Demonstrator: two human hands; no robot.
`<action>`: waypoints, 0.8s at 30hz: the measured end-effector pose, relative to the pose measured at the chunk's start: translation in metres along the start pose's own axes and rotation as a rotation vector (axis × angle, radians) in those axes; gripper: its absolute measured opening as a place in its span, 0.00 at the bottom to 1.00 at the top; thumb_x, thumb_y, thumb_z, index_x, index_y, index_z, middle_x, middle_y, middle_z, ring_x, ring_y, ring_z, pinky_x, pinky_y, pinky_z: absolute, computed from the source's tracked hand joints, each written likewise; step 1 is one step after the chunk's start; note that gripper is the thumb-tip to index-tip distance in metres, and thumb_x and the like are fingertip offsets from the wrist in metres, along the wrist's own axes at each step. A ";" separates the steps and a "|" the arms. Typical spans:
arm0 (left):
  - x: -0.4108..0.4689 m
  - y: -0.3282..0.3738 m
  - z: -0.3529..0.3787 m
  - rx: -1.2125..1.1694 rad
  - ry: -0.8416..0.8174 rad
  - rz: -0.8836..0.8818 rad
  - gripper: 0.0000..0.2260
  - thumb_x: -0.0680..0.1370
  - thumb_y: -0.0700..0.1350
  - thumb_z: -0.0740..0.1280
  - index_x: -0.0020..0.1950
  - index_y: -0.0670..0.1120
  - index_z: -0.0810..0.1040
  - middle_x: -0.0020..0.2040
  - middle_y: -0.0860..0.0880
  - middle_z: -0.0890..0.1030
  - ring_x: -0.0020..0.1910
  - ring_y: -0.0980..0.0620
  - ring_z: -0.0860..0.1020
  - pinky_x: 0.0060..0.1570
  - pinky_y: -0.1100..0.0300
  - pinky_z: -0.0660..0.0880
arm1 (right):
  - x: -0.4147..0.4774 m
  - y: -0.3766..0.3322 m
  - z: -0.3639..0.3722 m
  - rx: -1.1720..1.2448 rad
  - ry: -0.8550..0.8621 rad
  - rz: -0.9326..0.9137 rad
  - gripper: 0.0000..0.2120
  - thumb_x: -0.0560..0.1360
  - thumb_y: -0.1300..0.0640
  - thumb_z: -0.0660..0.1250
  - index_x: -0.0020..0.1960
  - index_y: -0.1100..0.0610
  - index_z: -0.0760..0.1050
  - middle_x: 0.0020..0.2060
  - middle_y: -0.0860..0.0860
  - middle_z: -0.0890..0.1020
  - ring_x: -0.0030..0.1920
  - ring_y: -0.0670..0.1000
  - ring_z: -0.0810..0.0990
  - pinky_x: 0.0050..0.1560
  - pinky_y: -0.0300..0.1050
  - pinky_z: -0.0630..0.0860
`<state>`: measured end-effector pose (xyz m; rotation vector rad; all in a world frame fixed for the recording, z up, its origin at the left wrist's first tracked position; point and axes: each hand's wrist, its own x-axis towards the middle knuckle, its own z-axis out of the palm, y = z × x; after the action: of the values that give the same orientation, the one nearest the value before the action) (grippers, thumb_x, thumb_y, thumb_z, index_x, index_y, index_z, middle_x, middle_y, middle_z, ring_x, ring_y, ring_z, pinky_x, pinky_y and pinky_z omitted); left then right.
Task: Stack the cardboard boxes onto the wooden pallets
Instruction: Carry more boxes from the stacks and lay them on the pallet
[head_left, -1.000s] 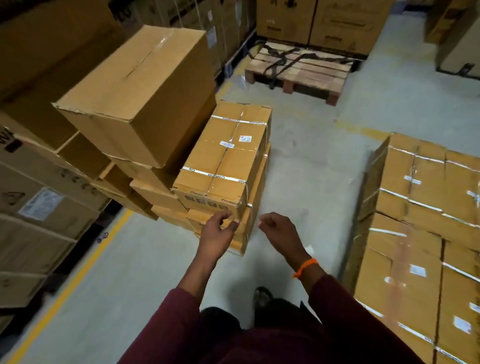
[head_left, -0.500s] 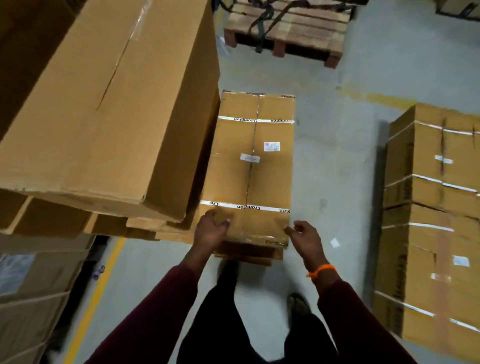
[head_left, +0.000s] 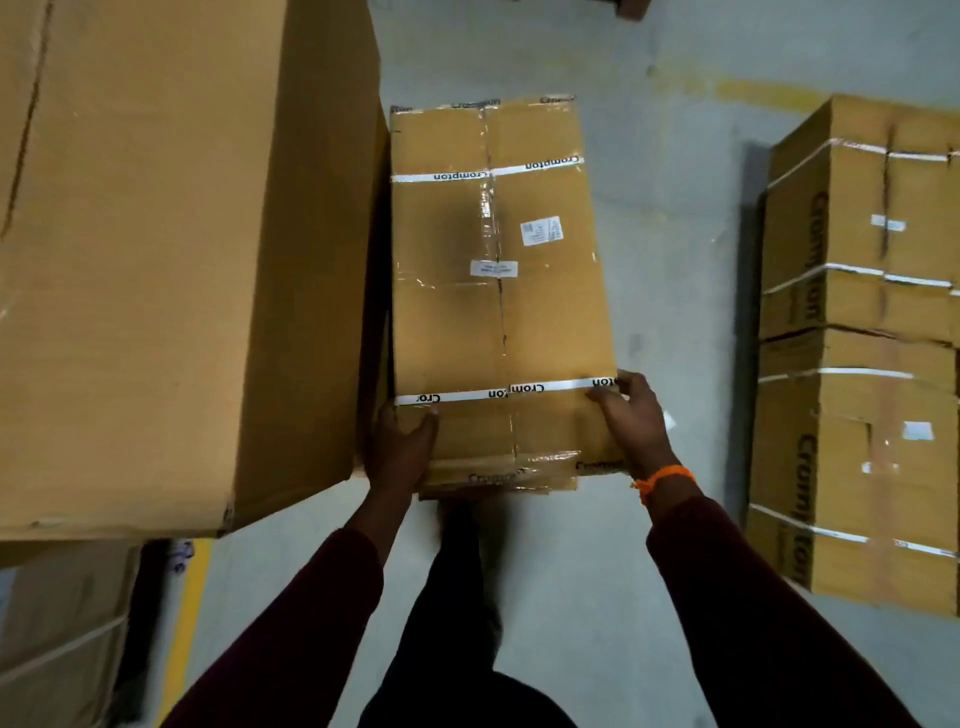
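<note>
Left hand (head_left: 402, 452): clasps near left corner of Crompton carton (head_left: 493, 291), thumb on top, fingers hidden down the side. Right hand (head_left: 631, 421), orange wristband (head_left: 667, 475): fingers curled over near right edge at white strap (head_left: 467, 396). Carton: flat atop lower cartons (head_left: 498, 486), close beside large plain carton (head_left: 171, 249). Handling note: probably the lift; grip under the base, not the strap; draw clear of neighbour, keep level. Right, well apart: strapped stack (head_left: 857, 364). No pallet clearly in view
</note>
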<state>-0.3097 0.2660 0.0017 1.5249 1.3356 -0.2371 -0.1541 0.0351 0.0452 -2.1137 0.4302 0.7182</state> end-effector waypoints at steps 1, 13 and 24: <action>-0.014 0.009 0.000 -0.029 0.020 0.024 0.38 0.66 0.71 0.68 0.73 0.56 0.70 0.67 0.49 0.76 0.63 0.43 0.76 0.63 0.40 0.76 | -0.007 -0.005 -0.009 0.043 0.057 -0.039 0.16 0.76 0.51 0.71 0.62 0.51 0.75 0.57 0.46 0.79 0.59 0.52 0.77 0.61 0.51 0.74; -0.205 0.045 0.061 -0.033 -0.098 0.247 0.29 0.73 0.66 0.72 0.64 0.47 0.82 0.58 0.49 0.84 0.56 0.45 0.82 0.58 0.44 0.80 | -0.105 0.058 -0.204 0.172 0.286 -0.049 0.21 0.71 0.39 0.65 0.53 0.54 0.80 0.50 0.51 0.84 0.52 0.55 0.80 0.56 0.52 0.77; -0.403 0.043 0.199 0.081 -0.203 0.469 0.19 0.75 0.64 0.71 0.54 0.50 0.85 0.47 0.51 0.86 0.45 0.50 0.83 0.47 0.49 0.82 | -0.196 0.211 -0.424 0.327 0.409 -0.092 0.12 0.77 0.47 0.66 0.53 0.54 0.81 0.49 0.50 0.82 0.52 0.55 0.78 0.53 0.50 0.74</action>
<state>-0.3277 -0.1263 0.2254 1.7831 0.7901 -0.1434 -0.2742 -0.4214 0.2436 -1.9456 0.6202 0.1416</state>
